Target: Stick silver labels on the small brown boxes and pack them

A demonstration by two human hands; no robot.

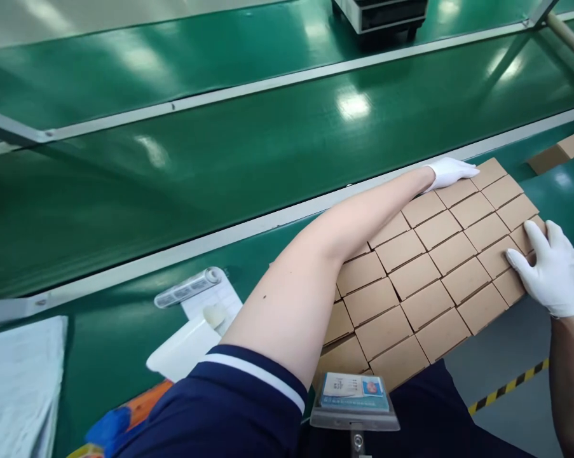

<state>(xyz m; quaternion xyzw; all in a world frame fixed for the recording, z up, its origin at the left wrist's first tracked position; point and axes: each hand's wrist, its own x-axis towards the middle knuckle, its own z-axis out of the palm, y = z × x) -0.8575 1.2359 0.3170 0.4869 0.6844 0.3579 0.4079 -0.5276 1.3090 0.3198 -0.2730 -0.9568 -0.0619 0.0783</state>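
Kraft cardboard boxes (424, 286) stand abutted in rows, no gaps visible, at 3 o'clock on the green conveyor belt (100, 356). Open white-gloved left hand (451, 173) lies along the far edge; open white-gloved right hand (551, 273) spreads on the end, gripping nothing.

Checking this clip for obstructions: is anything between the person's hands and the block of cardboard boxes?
Nothing stands in the way: the gloved left hand rests on the far end of the block of cardboard boxes, and the gloved right hand lies against its right side. Both already touch the boxes.
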